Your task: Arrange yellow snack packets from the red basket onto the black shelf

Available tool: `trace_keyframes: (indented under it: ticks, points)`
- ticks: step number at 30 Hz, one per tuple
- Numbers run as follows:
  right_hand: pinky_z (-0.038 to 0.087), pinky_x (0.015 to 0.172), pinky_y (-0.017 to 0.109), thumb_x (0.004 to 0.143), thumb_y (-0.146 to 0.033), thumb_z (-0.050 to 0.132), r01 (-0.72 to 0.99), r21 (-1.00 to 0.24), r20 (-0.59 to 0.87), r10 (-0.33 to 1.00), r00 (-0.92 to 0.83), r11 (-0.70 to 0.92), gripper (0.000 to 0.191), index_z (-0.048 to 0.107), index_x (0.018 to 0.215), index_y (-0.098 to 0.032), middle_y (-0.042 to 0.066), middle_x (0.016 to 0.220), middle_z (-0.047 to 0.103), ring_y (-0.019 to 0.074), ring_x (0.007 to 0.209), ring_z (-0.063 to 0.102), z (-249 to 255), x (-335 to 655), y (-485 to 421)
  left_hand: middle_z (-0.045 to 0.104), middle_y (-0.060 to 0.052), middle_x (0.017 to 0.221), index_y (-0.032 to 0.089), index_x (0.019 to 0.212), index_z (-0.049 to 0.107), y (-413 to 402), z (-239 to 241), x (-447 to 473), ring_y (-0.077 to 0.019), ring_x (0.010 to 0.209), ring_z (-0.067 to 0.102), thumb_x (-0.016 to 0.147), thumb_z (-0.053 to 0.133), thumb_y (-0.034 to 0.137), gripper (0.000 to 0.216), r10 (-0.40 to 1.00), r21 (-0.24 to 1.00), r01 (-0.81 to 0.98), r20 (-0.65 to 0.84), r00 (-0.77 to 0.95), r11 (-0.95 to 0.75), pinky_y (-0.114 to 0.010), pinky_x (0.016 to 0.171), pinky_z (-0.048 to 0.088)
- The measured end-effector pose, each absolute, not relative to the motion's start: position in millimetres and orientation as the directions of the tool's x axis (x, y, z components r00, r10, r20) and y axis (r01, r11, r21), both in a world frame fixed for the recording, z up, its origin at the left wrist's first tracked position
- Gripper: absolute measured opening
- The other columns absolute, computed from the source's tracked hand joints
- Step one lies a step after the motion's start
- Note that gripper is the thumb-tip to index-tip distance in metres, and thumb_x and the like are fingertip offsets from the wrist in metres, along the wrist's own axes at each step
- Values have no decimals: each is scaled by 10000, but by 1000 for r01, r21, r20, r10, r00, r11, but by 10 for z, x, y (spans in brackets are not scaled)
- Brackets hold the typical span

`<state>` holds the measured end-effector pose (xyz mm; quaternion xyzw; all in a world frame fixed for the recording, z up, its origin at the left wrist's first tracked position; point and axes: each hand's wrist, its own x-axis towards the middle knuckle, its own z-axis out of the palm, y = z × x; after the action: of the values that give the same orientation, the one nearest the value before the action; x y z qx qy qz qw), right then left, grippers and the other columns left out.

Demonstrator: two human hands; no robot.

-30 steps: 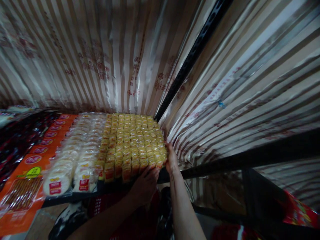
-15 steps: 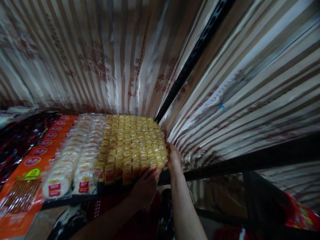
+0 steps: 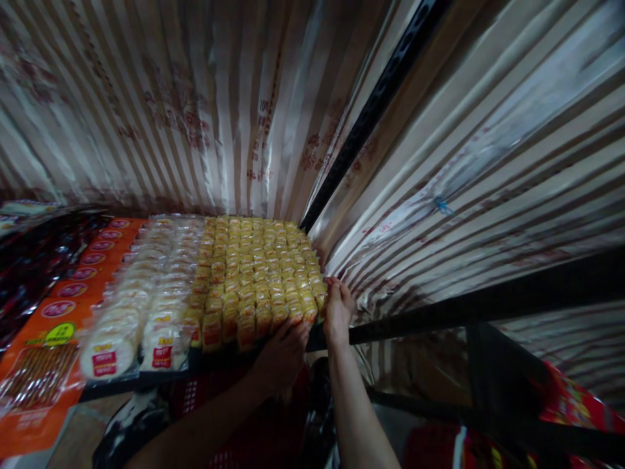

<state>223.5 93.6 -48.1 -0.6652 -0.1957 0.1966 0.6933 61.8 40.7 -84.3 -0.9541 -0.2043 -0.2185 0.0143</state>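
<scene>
Rows of small yellow snack packets (image 3: 258,273) lie packed on a dark shelf (image 3: 439,312). My left hand (image 3: 282,355) grips the front edge of the yellow rows from below, fingers curled on the nearest packets. My right hand (image 3: 336,309) presses against the right front corner of the same block, fingers bent against the outer packets. Both forearms rise from the bottom of the view.
Clear bags of white round cakes (image 3: 146,306) lie left of the yellow packets, then orange packs (image 3: 58,312) and dark red packs (image 3: 29,260). Striped foil sheeting (image 3: 463,163) covers the back and right side, with a black upright post (image 3: 371,111) between. Red goods (image 3: 576,404) sit lower right.
My right hand has curled its fingers more tightly at the block's right corner. The view has shifted slightly; the packets stay in place.
</scene>
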Motion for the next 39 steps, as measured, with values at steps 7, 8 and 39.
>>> trace_keyframes:
  ticks: [7, 8, 39]
  points:
    - [294, 1036, 374, 792, -460, 457, 312, -943, 161, 657, 736, -119, 512, 542, 1206, -170, 92, 1267, 542, 214, 1184, 459, -491, 2034, 494, 443, -102, 1366, 59, 1271, 445, 401, -874, 627, -215, 1361, 198, 897, 355, 248, 428, 373, 50, 389, 417, 829, -920, -420, 1138, 66]
    - [282, 1046, 374, 798, -463, 450, 330, -937, 170, 672, 721, -117, 520, 532, 1220, -171, 91, 1282, 531, 212, 1200, 446, -483, 2022, 477, 449, -101, 1361, 59, 1272, 444, 399, -873, 629, -213, 1360, 199, 897, 359, 250, 429, 378, 52, 393, 418, 826, -918, -419, 1138, 68]
    - [363, 965, 381, 792, -455, 438, 330, -938, 197, 626, 755, -103, 349, 553, 987, -189, 98, 1151, 579, 211, 1082, 518, -608, 2028, 425, 464, -85, 1350, 68, 1242, 477, 404, -861, 635, -201, 1357, 206, 909, 335, 239, 401, 389, 53, 415, 472, 791, -908, -405, 1143, 50]
